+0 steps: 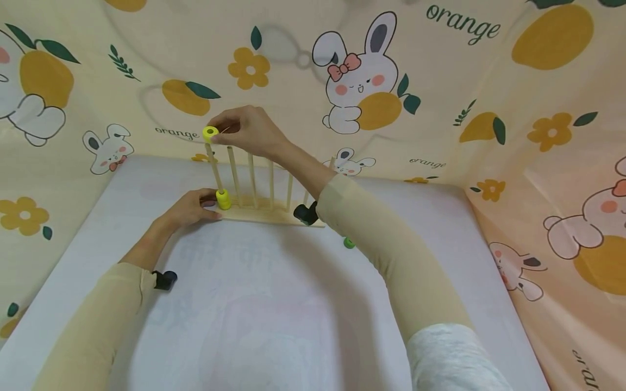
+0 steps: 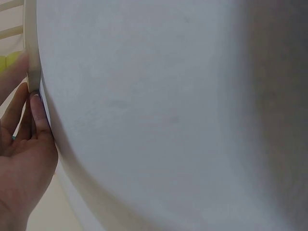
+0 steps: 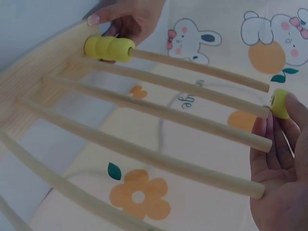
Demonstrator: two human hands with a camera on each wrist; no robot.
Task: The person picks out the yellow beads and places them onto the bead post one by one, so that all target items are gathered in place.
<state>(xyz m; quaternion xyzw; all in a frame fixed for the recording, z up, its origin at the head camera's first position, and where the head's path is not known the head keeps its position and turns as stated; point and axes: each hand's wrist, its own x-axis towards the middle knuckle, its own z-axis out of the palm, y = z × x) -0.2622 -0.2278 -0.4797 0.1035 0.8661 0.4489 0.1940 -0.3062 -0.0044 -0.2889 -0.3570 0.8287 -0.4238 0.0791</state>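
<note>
A wooden peg stand (image 1: 266, 213) has a flat base and a row of upright dowels. Its leftmost dowel (image 3: 202, 71) carries three stacked yellow beads (image 3: 109, 49) at the bottom. With thumb and fingers, my left hand (image 1: 193, 209) grips the left end of the base, beside those beads. In the left wrist view its fingertips (image 2: 37, 103) are at the base's edge. My right hand (image 1: 254, 130) pinches another yellow bead (image 1: 210, 133), hole showing, right at the top of the leftmost dowel. In the right wrist view this bead sits just off the dowel's tip.
The other dowels (image 3: 144, 156) stand bare. A green bead (image 1: 349, 243) lies on the white table (image 1: 244, 304), close to my right forearm. A patterned cloth (image 1: 288, 108) with rabbits and oranges rises behind the table. Black wrist cameras (image 1: 165, 280) are strapped on.
</note>
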